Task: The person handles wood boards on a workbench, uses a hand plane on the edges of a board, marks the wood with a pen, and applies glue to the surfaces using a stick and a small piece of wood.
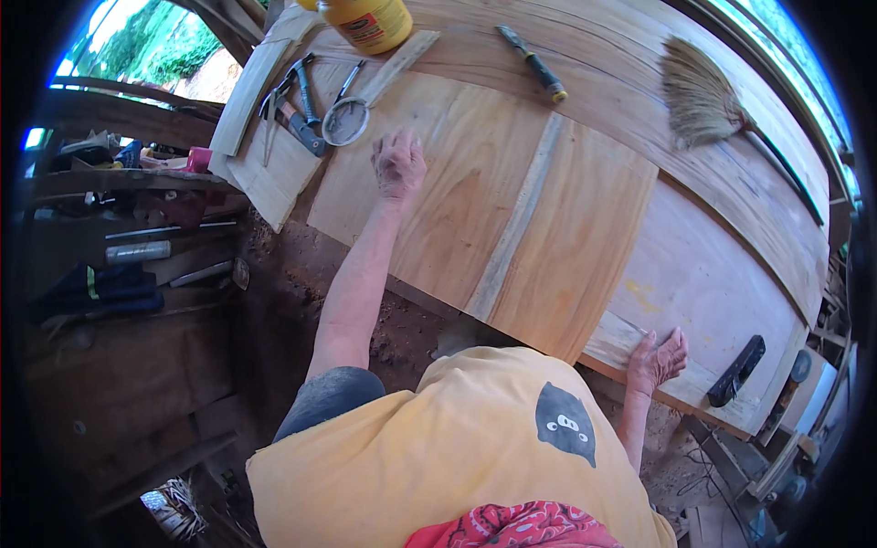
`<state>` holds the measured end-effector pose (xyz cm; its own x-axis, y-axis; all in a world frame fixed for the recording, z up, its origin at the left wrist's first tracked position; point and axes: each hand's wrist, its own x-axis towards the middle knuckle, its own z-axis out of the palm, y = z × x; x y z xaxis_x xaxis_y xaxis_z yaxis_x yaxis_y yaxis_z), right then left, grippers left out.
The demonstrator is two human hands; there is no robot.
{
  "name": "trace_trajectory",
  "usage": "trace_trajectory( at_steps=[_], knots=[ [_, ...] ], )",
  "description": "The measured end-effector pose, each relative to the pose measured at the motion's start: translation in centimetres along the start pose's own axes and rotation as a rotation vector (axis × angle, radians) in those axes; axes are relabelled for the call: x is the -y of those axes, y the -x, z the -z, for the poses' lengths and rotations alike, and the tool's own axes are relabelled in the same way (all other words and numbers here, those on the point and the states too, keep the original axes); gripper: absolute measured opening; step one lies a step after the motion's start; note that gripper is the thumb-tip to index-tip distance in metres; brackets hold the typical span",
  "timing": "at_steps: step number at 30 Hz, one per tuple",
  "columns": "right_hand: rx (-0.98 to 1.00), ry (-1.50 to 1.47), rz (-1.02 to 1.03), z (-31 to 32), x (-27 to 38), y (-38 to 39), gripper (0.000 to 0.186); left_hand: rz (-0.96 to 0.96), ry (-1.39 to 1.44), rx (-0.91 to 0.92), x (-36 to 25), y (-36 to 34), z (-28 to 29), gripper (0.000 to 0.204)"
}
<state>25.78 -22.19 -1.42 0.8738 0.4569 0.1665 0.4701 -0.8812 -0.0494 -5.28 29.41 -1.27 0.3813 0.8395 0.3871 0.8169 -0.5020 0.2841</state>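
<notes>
Over the left part of a pale wooden panel (466, 192), my left hand (399, 166) is closed, fingers curled down toward the surface. Whatever it may hold is hidden. Just beyond it stands a small round tub (347, 121) of greyish paste. My right hand (656, 361) rests on the near edge of the workbench (694, 265), right of the panel, its fingers loosely extended and holding nothing visible. A black, block-shaped tool (736, 372), perhaps a brush, lies to the right of that hand. A light strip (519, 215) runs across the panel.
Hammers (300, 123) and other hand tools lie at the far left, near a yellow jug (365, 23). A dark-handled tool (533, 64) lies beyond the panel. A straw broom (703, 96) rests at the far right. Cluttered shelves (137, 183) stand to the left.
</notes>
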Motion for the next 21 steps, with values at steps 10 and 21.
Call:
trace_trajectory(
  at_steps=[10, 21],
  knots=[
    [-0.045, 0.049, 0.038, -1.1, 1.4, -1.1, 0.061, 0.289, -0.437, 0.322, 21.5, -19.4, -1.1, 0.049],
    [-0.04, 0.024, -0.009, 0.2, 1.3, -1.1, 0.061, 0.167, -0.366, 0.279, 25.2, -23.5, -4.4, 0.042]
  ],
)
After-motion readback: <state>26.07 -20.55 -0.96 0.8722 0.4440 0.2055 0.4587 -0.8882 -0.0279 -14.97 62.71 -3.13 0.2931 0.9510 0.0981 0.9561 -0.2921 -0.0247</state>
